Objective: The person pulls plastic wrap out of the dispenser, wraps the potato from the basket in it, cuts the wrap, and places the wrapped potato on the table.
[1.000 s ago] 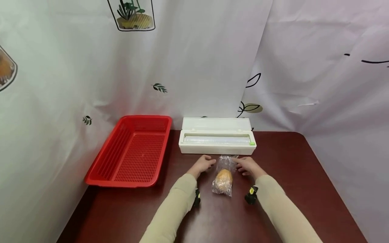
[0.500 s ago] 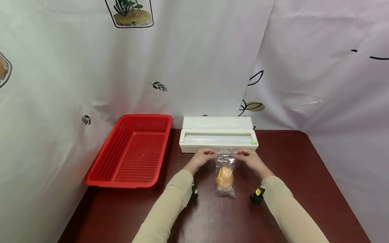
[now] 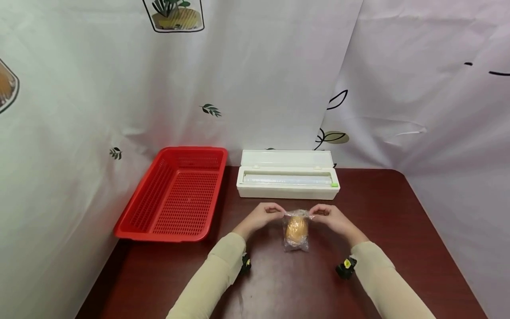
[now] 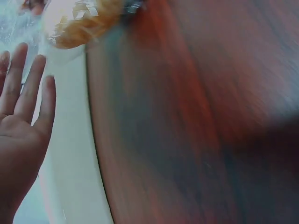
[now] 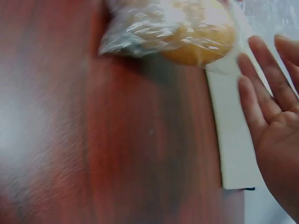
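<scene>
A golden-brown bread roll (image 3: 296, 229), wrapped in clear cling film (image 3: 295, 213), is in front of me over the middle of the table. My left hand (image 3: 260, 218) pinches the film's far edge at its left corner. At the right corner, thumb and forefinger of my right hand (image 3: 335, 219) pinch the same edge, so the film is stretched between both hands. The left wrist view shows the roll (image 4: 81, 37) beyond the left hand (image 4: 23, 123), whose other fingers are spread. In the right wrist view the roll (image 5: 203, 44) appears beside the right hand's fingers (image 5: 254, 105); the pinching fingertips are partly hidden.
Behind the hands stands a white cling film dispenser (image 3: 288, 192) with its lid raised and a film roll (image 3: 287, 179) inside. A red plastic basket (image 3: 213, 199) is at the left of the dark red table (image 3: 398, 248). Printed cloth hangs behind.
Both hands rose to the film's far corners, took hold of them, then drew the edge back toward me. The film beyond the roll is now shorter and folded close to it.
</scene>
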Demonstrator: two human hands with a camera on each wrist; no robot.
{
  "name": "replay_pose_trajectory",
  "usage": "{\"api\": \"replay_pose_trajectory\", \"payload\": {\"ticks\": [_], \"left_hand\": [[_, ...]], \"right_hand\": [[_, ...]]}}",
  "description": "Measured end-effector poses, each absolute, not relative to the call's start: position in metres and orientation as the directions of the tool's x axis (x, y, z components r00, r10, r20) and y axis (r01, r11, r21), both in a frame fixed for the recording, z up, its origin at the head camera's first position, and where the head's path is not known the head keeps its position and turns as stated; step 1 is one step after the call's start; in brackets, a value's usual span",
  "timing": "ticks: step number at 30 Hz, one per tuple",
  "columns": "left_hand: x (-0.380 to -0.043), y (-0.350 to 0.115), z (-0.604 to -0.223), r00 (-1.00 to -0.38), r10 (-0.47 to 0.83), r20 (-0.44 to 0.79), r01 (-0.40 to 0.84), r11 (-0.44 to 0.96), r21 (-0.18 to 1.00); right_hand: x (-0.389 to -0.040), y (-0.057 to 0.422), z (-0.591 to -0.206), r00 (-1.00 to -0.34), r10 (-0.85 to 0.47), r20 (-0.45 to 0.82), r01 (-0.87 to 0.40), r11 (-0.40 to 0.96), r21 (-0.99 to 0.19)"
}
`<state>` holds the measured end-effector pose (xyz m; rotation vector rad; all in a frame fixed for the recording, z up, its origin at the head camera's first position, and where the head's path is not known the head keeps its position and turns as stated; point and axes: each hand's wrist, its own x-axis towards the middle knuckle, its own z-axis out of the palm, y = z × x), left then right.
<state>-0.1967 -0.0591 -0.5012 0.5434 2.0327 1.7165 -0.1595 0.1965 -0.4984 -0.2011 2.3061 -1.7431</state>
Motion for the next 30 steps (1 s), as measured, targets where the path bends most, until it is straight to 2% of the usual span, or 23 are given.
{"api": "replay_pose_trajectory", "payload": {"ticks": [4,6,10,14,16,18,21,23,25,27,30], "left_hand": [[-0.186,-0.062,-0.503,-0.830,0.558,-0.011,0.164,0.262,0.951],[-0.181,-0.062,-0.505,-0.822,0.569,0.010,0.215,0.294,0.931],[-0.177,-0.060,-0.513,-0.775,0.621,0.121,0.391,0.320,0.863],[-0.177,-0.057,-0.520,-0.683,0.679,0.269,0.611,0.330,0.719],[-0.179,-0.055,-0.523,-0.662,0.682,0.311,0.670,0.352,0.654],[-0.179,-0.053,-0.525,-0.688,0.655,0.313,0.656,0.376,0.655],[-0.181,-0.051,-0.530,-0.792,0.563,0.235,0.502,0.383,0.776],[-0.182,-0.050,-0.533,-0.846,0.504,0.176,0.378,0.334,0.864],[-0.182,-0.048,-0.535,-0.871,0.473,0.131,0.297,0.294,0.908],[-0.183,-0.047,-0.536,-0.883,0.456,0.115,0.266,0.283,0.921],[-0.182,-0.046,-0.537,-0.918,0.390,0.074,0.227,0.363,0.904]], "right_hand": [[-0.152,0.200,-0.507,-0.962,-0.272,-0.036,-0.062,0.345,-0.937],[-0.149,0.201,-0.512,-0.957,-0.291,0.002,-0.103,0.334,-0.937],[-0.146,0.203,-0.520,-0.931,-0.349,0.104,-0.236,0.363,-0.901],[-0.146,0.200,-0.525,-0.886,-0.408,0.223,-0.418,0.491,-0.764],[-0.145,0.197,-0.527,-0.869,-0.409,0.279,-0.478,0.544,-0.690],[-0.144,0.195,-0.528,-0.864,-0.388,0.320,-0.498,0.575,-0.649],[-0.144,0.188,-0.529,-0.904,-0.315,0.290,-0.426,0.609,-0.669],[-0.145,0.183,-0.529,-0.943,-0.254,0.215,-0.328,0.599,-0.731],[-0.146,0.178,-0.530,-0.976,-0.184,0.114,-0.199,0.554,-0.808],[-0.146,0.175,-0.531,-0.992,-0.126,0.023,-0.080,0.470,-0.879],[-0.146,0.173,-0.534,-0.995,-0.080,-0.059,0.021,0.406,-0.913]]}}
